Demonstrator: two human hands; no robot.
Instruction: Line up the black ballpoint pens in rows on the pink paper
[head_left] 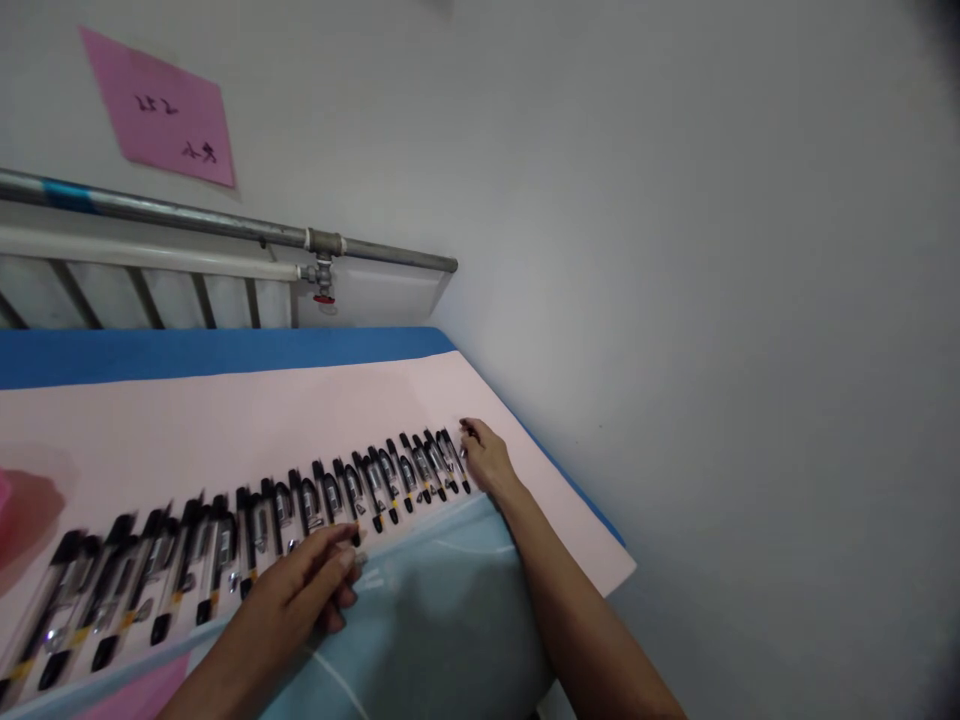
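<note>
Black-and-clear pens (330,490) lie side by side in a long slanting row on a pale pink sheet (225,420). Small shiny pieces lie among them. My left hand (315,580) is over the near edge of the row, thumb and fingers drawn together beside a pen's lower end. A small clear bit shows at its fingertips, too small to name. At the far right end of the row, my right hand (487,455) has its fingers curled next to the last pen (456,462). Something tiny and shiny shows by its fingertips; its kind is unclear.
Light blue cloth or plastic (435,610) covers the near side, below the row. A blue surface (225,352) borders the sheet at the back. Behind are a radiator (172,295), a metal pipe (210,222) and a pink note (165,110). A wall (712,350) stands at right.
</note>
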